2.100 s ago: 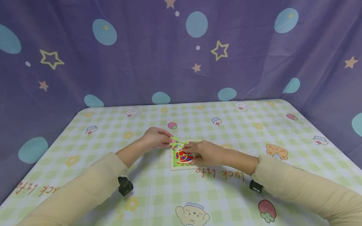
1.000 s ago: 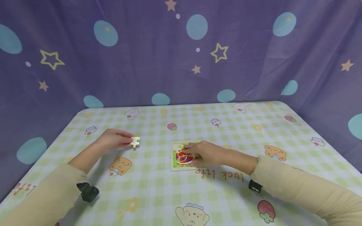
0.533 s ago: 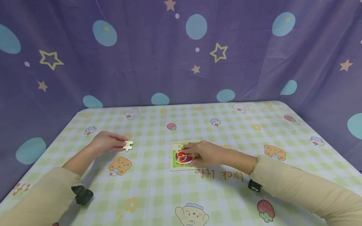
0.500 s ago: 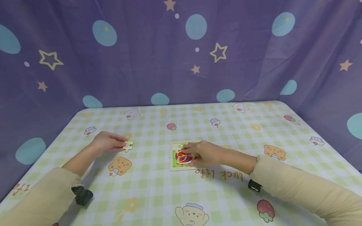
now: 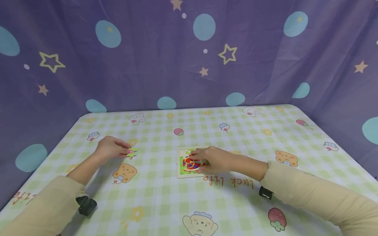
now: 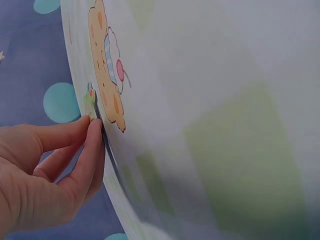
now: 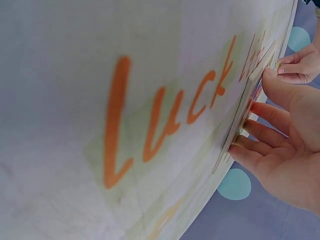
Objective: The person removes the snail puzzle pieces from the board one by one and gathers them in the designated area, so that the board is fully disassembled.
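My left hand (image 5: 110, 147) pinches a small green jigsaw piece (image 5: 132, 152) between thumb and fingers, on the left part of the table. In the left wrist view the piece (image 6: 90, 102) is seen nearly edge-on, close over the cloth. A square wooden puzzle board (image 5: 178, 172) lies mid-table, its pale frame around a red, blue and green picture. Over the board's right side, my right hand (image 5: 218, 159) rests its fingertips on the picture and hides part of it. The right wrist view shows its fingers (image 7: 267, 131) spread along the board's face, thumb near one edge.
A green-and-white checked cloth (image 5: 159, 203) printed with cartoon figures and lettering covers the table. Behind and beside it hangs a purple curtain (image 5: 141, 65) with stars and blue ovals. Black wrist cameras (image 5: 86, 205) sit at both cuffs.
My left hand has carried the jigsaw piece from the board's upper left corner out to the left, then stayed nearly still, the piece tilting slightly. My right hand has kept its place on the board.
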Action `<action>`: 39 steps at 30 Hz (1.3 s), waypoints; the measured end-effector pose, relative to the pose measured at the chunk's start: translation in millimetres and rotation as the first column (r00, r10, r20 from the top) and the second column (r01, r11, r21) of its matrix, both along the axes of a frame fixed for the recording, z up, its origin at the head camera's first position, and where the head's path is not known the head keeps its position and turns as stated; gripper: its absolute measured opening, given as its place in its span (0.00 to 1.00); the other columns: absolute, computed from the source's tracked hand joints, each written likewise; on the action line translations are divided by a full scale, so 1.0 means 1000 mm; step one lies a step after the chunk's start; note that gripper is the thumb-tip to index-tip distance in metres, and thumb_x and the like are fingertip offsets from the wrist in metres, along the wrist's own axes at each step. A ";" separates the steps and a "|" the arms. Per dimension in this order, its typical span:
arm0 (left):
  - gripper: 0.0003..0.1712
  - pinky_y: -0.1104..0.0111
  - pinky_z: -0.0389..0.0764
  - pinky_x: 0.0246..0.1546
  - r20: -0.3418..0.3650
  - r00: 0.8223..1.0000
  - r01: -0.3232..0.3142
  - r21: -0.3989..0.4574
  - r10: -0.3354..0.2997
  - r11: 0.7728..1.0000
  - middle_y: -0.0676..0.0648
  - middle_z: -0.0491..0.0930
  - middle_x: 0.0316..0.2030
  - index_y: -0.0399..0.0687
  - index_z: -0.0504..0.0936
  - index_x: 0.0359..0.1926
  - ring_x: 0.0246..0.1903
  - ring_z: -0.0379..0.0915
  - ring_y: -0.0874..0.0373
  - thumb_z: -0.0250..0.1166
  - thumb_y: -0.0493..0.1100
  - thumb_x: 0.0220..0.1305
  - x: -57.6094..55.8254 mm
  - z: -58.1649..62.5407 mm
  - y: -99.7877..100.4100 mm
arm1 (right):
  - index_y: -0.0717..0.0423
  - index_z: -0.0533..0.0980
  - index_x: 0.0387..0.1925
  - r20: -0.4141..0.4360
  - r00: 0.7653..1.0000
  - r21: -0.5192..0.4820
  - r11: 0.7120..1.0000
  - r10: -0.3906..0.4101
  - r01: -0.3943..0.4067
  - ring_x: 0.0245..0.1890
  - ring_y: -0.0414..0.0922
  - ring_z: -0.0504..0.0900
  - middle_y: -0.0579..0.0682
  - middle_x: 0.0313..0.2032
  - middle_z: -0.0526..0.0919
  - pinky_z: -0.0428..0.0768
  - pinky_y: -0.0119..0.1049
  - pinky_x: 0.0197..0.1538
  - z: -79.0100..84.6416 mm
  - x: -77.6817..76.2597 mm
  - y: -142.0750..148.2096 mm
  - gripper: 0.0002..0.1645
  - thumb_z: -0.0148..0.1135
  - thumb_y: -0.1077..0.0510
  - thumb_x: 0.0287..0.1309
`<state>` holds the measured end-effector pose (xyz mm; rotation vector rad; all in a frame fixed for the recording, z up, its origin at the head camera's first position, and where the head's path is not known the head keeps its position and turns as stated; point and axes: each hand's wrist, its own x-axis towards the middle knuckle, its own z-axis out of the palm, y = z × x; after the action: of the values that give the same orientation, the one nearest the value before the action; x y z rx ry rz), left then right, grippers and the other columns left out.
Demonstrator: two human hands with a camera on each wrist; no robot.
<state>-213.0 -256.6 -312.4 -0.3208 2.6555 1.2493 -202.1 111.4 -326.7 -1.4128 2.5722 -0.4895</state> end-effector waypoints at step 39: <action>0.20 0.55 0.79 0.47 -0.149 0.950 0.228 -0.272 -0.275 0.935 0.35 0.81 0.51 0.37 0.80 0.52 0.49 0.77 0.42 0.62 0.44 0.64 0.004 0.015 0.046 | 0.63 0.74 0.58 0.005 1.000 -0.055 0.998 -0.010 0.010 0.66 0.58 0.70 0.61 0.62 0.74 0.71 0.48 0.66 0.001 0.001 -0.001 0.28 0.67 0.58 0.56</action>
<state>-209.2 -211.0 -297.3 0.1104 2.9022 0.9047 -200.6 110.5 -325.4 -1.4147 2.5825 -0.5688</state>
